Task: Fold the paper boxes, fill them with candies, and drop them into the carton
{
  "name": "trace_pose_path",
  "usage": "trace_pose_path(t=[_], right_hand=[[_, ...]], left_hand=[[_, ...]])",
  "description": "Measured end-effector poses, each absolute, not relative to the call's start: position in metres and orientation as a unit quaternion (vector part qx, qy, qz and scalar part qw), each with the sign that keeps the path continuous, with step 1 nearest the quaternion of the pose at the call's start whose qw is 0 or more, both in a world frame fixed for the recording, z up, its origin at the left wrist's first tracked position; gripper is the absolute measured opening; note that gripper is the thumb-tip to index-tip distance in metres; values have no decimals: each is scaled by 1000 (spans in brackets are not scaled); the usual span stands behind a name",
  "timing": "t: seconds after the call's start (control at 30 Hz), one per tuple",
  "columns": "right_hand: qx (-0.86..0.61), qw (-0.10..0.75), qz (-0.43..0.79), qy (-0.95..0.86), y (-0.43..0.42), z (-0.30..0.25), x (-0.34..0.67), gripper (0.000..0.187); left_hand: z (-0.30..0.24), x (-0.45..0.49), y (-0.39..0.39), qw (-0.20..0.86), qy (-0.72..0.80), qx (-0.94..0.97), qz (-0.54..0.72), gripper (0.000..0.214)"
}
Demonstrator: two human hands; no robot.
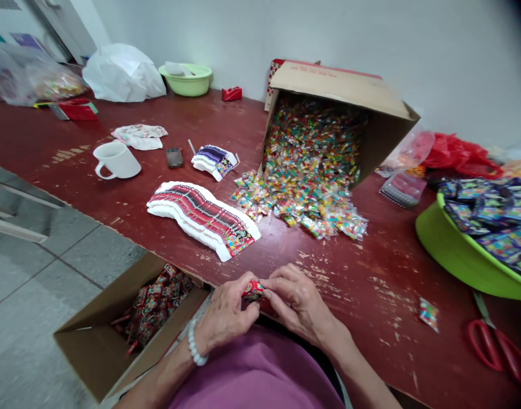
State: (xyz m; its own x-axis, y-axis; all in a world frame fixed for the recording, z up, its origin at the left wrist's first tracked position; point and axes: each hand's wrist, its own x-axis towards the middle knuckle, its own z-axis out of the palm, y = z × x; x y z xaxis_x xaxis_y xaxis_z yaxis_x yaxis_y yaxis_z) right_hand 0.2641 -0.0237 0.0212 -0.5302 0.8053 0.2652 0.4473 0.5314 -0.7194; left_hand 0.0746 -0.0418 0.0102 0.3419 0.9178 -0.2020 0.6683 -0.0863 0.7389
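At the table's front edge, my left hand [232, 309] grips a small red printed candy packet [253, 288] between thumb and fingers. My right hand [297, 298] pinches the packet's right end; its fingertips partly cover it. Just beyond lies a fanned stack of flat red-and-white printed packets [201, 213]. A tipped cardboard box [341, 85] spills small clear bags of colourful candies [303, 199] onto the table. Down to the left, an open carton [85, 341] contains many red filled packets [158, 301].
A white mug [117, 161], a purple packet stack [215, 161] and a crumpled cloth [140, 136] are at the left. Rightward are a green basin [456, 250] of dark packets, red-handled scissors [490, 341] and one loose candy bag [429, 314]. A pale green bowl [188, 84] stands behind.
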Motion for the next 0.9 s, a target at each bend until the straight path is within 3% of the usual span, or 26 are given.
trace_pose_path(t=[0.3,0.4,0.47,0.6,0.73,0.9], right_hand=[[-401,196,136,-885,-31,20,260,18],[-389,228,232,-862,-24,21,263,19],[-408,251,363,-799,-17,20,265,20],[-461,292,627,-555,-6,6,268,24],[-525,434,579,-449,-20,-10,262,26],[-483,481,528,-507,-51,-18,248,16]], left_hand=[[10,76,-44,369,562,729,127,11],[10,78,-42,399,548,720,147,8],[10,79,-41,439,530,702,184,10],[12,81,-42,607,480,578,260,17],[10,80,-46,739,465,355,333,44],[4,84,-47,760,476,245,368,54]])
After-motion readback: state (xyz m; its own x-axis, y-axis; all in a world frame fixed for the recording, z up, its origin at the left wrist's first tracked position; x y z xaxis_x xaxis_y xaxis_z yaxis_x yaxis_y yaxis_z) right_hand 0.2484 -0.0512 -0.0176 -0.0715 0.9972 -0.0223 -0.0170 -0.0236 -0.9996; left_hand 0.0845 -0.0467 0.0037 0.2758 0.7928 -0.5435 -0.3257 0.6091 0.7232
